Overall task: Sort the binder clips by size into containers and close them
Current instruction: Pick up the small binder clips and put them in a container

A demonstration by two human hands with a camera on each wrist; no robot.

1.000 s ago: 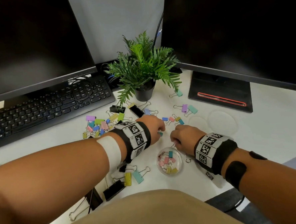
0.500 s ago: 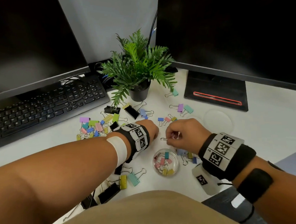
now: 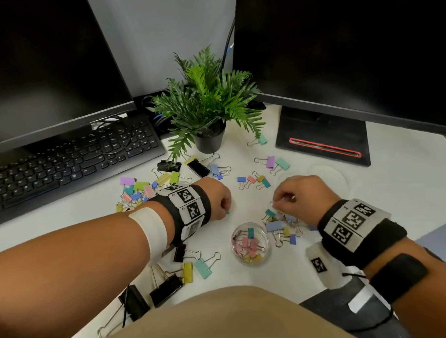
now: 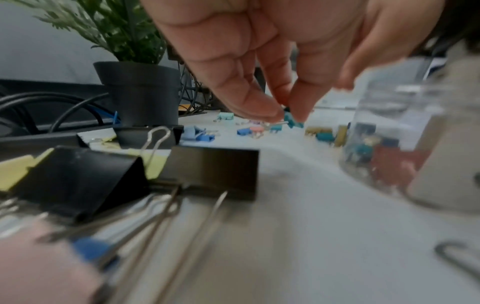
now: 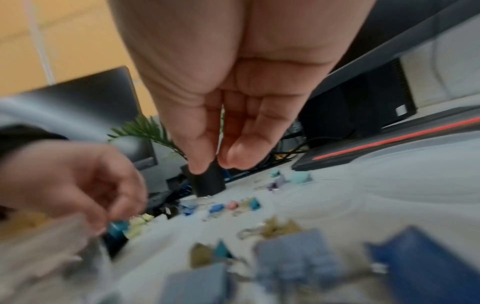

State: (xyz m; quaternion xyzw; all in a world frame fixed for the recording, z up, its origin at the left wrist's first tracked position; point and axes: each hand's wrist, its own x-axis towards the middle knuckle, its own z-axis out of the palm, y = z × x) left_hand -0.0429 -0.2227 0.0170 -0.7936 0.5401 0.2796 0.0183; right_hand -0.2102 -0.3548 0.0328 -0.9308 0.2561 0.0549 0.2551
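A small clear round container (image 3: 266, 247) holds several small pink, teal and yellow binder clips and stands uncovered near the desk's front. My left hand (image 3: 225, 211) hovers just left of it and pinches a small teal clip (image 3: 228, 212) between thumb and fingertips; the left wrist view shows that clip (image 4: 291, 120) clearly. My right hand (image 3: 276, 204) is up and to the right of the container with its fingertips pinched together (image 5: 217, 163). A thin wire loop (image 3: 271, 203) sticks out of them; the clip's body is hidden. Loose small clips (image 3: 280, 225) lie under it.
A heap of coloured clips (image 3: 137, 192) lies by the keyboard (image 3: 60, 168). Big black clips (image 3: 166, 290), a yellow one (image 3: 187, 273) and a mint one (image 3: 203, 268) sit front left. A potted plant (image 3: 209, 141), two monitors and a clear round lid (image 3: 329, 178) stand behind.
My right hand has drawn away from the container's rim, up and to the right, still pinched. The left hand has kept its teal clip and barely moved.
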